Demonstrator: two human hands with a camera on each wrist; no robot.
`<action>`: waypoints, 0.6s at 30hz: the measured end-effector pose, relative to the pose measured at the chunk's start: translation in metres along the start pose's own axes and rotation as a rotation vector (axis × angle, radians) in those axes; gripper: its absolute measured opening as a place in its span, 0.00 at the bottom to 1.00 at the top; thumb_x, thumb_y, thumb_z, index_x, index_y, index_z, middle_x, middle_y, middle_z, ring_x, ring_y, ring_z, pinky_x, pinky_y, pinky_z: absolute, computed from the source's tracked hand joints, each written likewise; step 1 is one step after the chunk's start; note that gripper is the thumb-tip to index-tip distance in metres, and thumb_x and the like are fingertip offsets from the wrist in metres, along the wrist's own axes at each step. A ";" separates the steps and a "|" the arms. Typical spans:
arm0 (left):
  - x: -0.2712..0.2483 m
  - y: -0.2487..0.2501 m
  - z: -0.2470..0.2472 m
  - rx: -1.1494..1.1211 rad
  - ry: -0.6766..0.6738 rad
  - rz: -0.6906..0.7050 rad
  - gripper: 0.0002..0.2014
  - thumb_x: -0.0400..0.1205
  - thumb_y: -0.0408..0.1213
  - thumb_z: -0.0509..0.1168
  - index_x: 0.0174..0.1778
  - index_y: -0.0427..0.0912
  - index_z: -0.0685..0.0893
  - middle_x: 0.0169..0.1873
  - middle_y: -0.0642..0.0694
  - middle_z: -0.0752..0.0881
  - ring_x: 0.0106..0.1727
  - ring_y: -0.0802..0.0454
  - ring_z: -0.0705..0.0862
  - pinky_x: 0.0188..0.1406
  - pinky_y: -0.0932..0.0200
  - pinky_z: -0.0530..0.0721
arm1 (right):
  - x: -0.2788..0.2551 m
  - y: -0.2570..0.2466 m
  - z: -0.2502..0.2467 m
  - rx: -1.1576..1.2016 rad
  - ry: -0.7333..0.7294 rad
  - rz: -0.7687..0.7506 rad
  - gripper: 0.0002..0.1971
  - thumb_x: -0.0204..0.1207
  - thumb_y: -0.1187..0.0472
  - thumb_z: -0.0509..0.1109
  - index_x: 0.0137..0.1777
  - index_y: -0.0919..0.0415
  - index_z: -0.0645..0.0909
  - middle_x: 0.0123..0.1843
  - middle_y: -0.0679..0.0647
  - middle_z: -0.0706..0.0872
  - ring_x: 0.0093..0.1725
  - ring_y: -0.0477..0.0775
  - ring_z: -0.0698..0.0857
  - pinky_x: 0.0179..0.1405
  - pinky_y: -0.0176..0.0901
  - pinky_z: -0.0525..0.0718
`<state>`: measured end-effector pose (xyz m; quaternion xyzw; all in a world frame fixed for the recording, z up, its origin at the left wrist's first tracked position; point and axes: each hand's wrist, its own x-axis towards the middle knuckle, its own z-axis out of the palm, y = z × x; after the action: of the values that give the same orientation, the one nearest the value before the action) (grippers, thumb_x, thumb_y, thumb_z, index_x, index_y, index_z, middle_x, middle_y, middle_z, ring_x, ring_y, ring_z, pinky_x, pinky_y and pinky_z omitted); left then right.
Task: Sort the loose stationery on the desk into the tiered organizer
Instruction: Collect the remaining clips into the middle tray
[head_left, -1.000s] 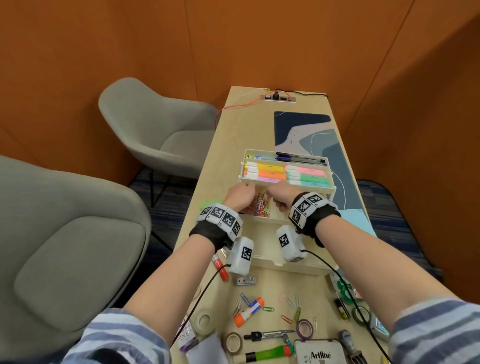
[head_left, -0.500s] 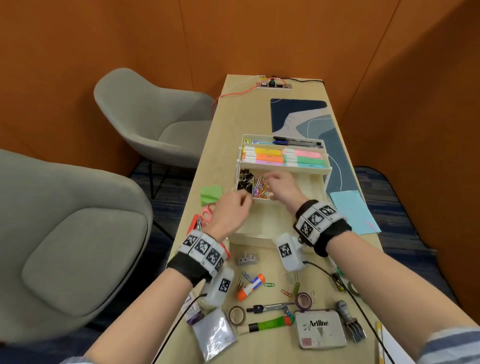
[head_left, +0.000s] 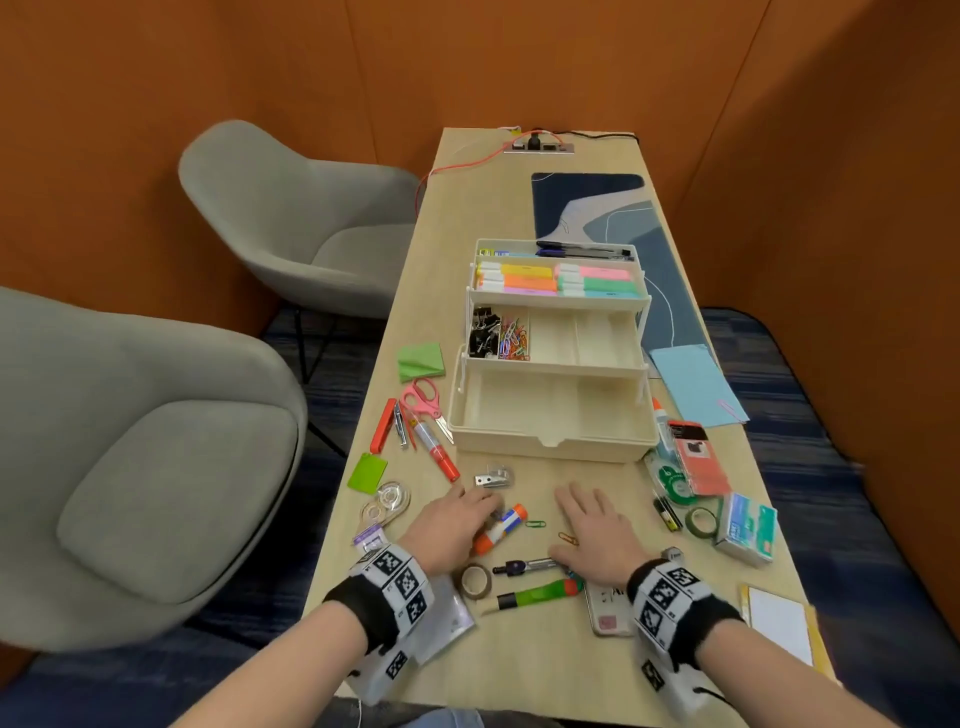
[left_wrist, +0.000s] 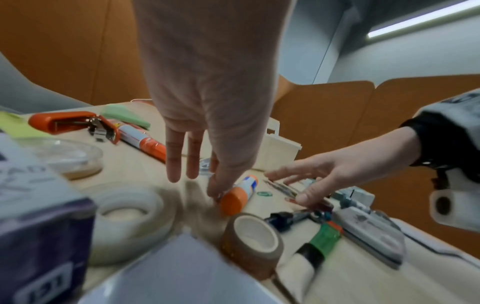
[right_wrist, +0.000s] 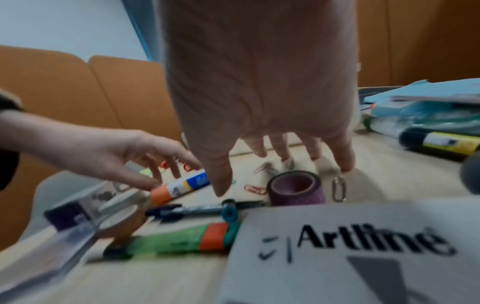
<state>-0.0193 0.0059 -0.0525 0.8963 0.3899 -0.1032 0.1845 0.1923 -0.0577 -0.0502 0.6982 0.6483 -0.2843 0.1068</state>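
The cream tiered organizer (head_left: 550, 447) stands open mid-desk, with highlighters on top and binder clips and paper clips in the middle tier. Both hands are in front of it, low over the loose items. My left hand (head_left: 467, 512) (left_wrist: 202, 176) reaches down with its thumb at the orange cap of a glue stick (head_left: 501, 527) (left_wrist: 240, 194); the fingers are straight or loose and hold nothing I can see. My right hand (head_left: 587, 512) (right_wrist: 272, 164) is spread over loose paper clips (right_wrist: 255, 189) and a purple tape roll (right_wrist: 296, 188).
Near the hands lie a brown tape roll (head_left: 475, 581), a compass (head_left: 524, 565), a green marker (head_left: 540, 593) and an Artline tin (right_wrist: 363, 246). Scissors (head_left: 423, 402), a stapler (head_left: 383, 425) and a tape dispenser (head_left: 387, 501) lie left; correction tape (head_left: 672, 480) and a staples box (head_left: 745, 527) lie right.
Both hands have drawn back from the organizer's middle tier and come down to the loose items on the desk in front of it.
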 end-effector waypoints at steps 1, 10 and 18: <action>0.002 0.000 0.001 0.022 -0.002 0.029 0.28 0.81 0.30 0.58 0.78 0.48 0.64 0.77 0.50 0.67 0.69 0.44 0.70 0.58 0.47 0.81 | 0.002 -0.005 0.003 -0.044 0.027 -0.026 0.40 0.77 0.44 0.63 0.83 0.50 0.46 0.85 0.51 0.46 0.83 0.64 0.49 0.78 0.59 0.60; 0.022 -0.005 0.011 0.118 0.000 0.112 0.27 0.75 0.37 0.67 0.72 0.52 0.75 0.70 0.53 0.76 0.68 0.48 0.74 0.66 0.49 0.76 | 0.012 -0.016 0.010 -0.081 0.240 -0.156 0.17 0.82 0.66 0.57 0.66 0.55 0.79 0.71 0.53 0.76 0.66 0.58 0.72 0.64 0.46 0.75; 0.029 0.006 0.006 0.104 0.090 0.081 0.13 0.82 0.34 0.60 0.62 0.45 0.80 0.60 0.46 0.80 0.65 0.46 0.75 0.62 0.51 0.77 | 0.012 -0.024 0.006 -0.211 0.226 -0.181 0.13 0.81 0.69 0.57 0.62 0.63 0.76 0.62 0.59 0.76 0.63 0.60 0.73 0.57 0.50 0.77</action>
<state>0.0039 0.0187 -0.0664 0.9234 0.3554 -0.0753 0.1241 0.1679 -0.0471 -0.0561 0.6493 0.7427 -0.1429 0.0802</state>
